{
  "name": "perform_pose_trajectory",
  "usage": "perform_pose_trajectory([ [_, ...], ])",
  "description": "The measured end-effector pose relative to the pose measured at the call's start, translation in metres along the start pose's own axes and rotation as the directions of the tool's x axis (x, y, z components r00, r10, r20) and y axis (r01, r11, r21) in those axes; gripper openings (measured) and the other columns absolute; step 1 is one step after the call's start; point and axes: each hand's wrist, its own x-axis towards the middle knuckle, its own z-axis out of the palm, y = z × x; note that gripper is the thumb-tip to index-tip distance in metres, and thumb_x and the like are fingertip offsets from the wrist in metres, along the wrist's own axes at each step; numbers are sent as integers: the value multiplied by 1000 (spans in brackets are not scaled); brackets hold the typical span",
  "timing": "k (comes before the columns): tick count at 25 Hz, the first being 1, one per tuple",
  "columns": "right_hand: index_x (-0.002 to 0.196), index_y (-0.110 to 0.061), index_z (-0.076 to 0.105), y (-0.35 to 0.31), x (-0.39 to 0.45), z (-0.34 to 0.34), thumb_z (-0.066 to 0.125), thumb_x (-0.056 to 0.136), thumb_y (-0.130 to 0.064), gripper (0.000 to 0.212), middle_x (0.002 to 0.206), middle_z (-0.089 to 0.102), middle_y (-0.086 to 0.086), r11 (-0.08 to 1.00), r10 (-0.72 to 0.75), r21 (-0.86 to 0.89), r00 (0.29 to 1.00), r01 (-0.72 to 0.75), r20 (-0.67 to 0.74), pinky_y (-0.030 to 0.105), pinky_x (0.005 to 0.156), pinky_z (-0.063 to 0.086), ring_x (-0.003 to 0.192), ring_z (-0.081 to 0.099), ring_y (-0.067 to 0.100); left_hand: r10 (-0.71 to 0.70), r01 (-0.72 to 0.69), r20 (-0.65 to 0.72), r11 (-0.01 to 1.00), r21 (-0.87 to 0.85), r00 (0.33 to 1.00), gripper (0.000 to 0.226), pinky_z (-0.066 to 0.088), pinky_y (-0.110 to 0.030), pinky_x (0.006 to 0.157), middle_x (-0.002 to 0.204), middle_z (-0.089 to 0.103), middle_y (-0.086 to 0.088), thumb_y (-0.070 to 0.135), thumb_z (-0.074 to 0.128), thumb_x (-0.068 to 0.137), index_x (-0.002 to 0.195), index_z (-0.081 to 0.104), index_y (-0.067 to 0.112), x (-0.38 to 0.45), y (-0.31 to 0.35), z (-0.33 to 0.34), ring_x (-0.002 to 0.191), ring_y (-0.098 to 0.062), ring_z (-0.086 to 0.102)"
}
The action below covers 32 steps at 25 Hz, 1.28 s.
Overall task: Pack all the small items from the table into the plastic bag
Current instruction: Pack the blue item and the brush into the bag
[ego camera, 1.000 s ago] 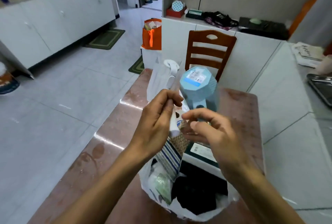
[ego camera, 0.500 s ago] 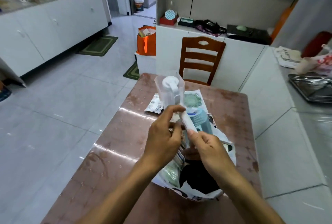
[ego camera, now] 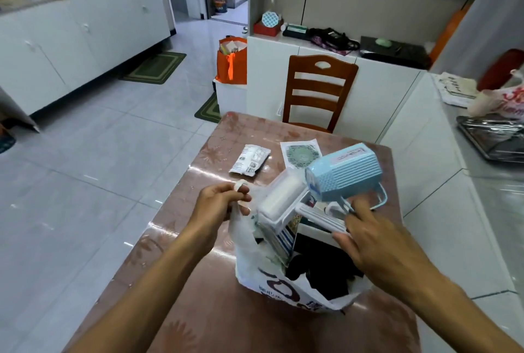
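Observation:
A white plastic bag (ego camera: 272, 281) stands open on the brown table (ego camera: 215, 318), filled with dark cloth, packets and a box. My left hand (ego camera: 219, 205) pinches the bag's left handle and holds it up. My right hand (ego camera: 368, 239) holds a white flat piece with its fingers, at the bag's mouth beside a tilted light blue ribbed cup (ego camera: 344, 172). A lint roller in clear packaging (ego camera: 279, 202) leans out of the bag between my hands. On the table behind lie a small printed packet (ego camera: 249, 160) and a white packet with a green pattern (ego camera: 302, 155).
A wooden chair (ego camera: 319, 92) stands at the table's far end. White counters (ego camera: 425, 182) run close along the right, with a metal tray (ego camera: 490, 134). An orange bag (ego camera: 231, 60) sits on the floor beyond.
The lint roller package went down from my raised hands into the bag. My left hand moved to the bag's handle. The blue cup now tilts on its side at the bag's mouth.

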Motion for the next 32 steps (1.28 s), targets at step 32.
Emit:
perform_pose_trajectory([
  [32, 111, -12, 56, -38, 106, 71, 49, 91, -10, 21, 103, 70, 15, 992, -12, 128, 996, 1, 91, 35, 65, 33, 94, 65, 36, 17, 93, 405, 964, -250, 914, 47, 34, -21, 49, 103, 64, -12, 10, 55, 75, 121, 66, 8, -3, 16, 47, 53, -14, 46],
])
